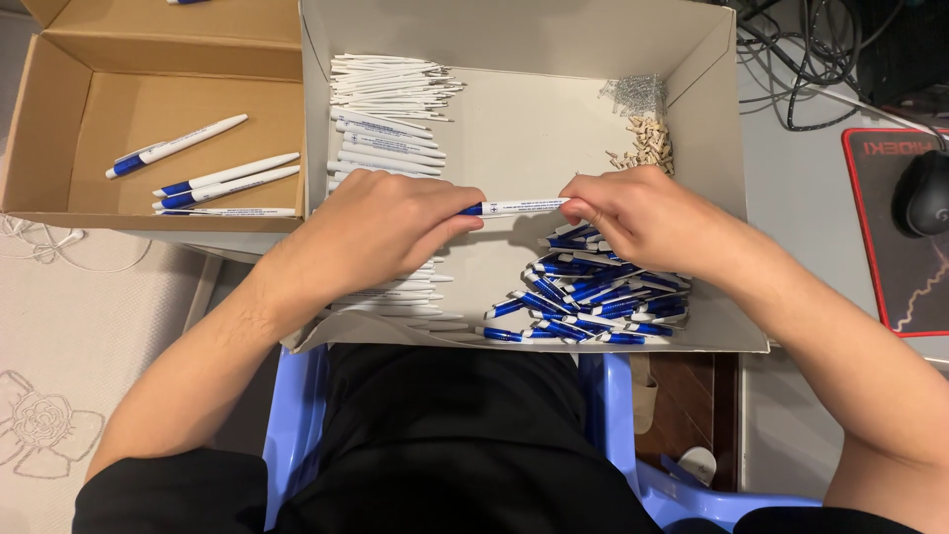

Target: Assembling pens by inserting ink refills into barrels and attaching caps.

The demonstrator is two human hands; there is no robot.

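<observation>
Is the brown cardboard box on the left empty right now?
No, the brown box holds several assembled pens lying on its floor.

We count two hands over the box: left hand [390,222], right hand [647,220], with one pen [514,208] between them. Four finished pens [203,178] lie in the brown box [59,119]. One white box [712,119], one computer mouse [924,193]. The white barrels [390,129] and blue parts [593,297] are too many for us to count.

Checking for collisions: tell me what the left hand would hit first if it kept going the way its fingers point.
The left hand points right along the pen it holds. Going straight on, it would probably first meet the right hand gripping the pen's other end; depth looks matched.
</observation>
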